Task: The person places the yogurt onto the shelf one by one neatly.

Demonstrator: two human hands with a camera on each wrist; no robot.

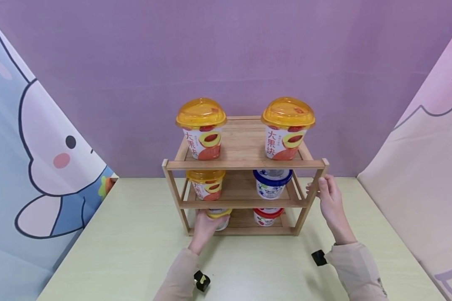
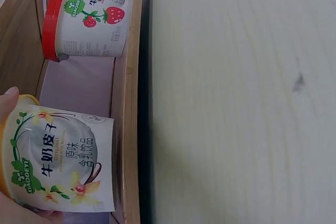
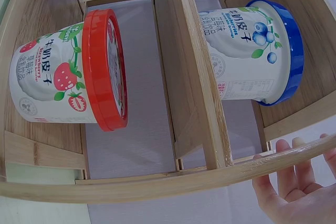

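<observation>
On the bottom shelf of a three-level wooden rack [image 1: 245,204], my left hand [image 1: 204,228] grips a white yogurt tub with a yellow lid [image 2: 63,163]. Its thumb and fingers lie round the lid end; the tub's base is at the shelf's front rail. My right hand [image 1: 330,200] holds the rack's right post near the top, thumb in front and fingers behind. To the right on the bottom shelf stands a red-lidded strawberry tub [image 3: 52,80]. Above it, on the middle shelf, is a blue-lidded blueberry tub [image 3: 247,56].
Two orange-lidded peach cups, a left one [image 1: 202,129] and a right one [image 1: 287,129], stand on the top shelf. Another orange-lidded cup [image 1: 207,186] sits on the middle shelf's left. The rack stands on a pale table [image 1: 116,251] before a purple cloth [image 1: 173,50].
</observation>
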